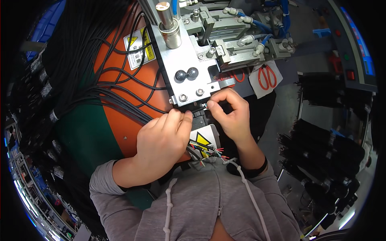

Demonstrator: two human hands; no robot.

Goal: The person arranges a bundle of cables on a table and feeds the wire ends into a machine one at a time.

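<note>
My left hand (164, 134) is closed, fingertips pressed together on a black cable (198, 109) at the front edge of a metal machine head (189, 86). My right hand (234, 116) pinches the thin pale end of that cable between thumb and forefinger. Just below the fingertips is a black slotted fixture block (199, 121). Close to my left wrist, several cable ends with bared red, green and white wires (207, 150) lie over a white plate with a yellow warning triangle. The exact grip of the left fingers is partly hidden.
Long black cables (124, 104) run left across an orange and green tabletop (116, 132). Air cylinders (229, 30) with blue hoses sit behind the machine head. Red-handled scissors (267, 77) lie to the right. More black cable bundles (325, 148) hang at far right.
</note>
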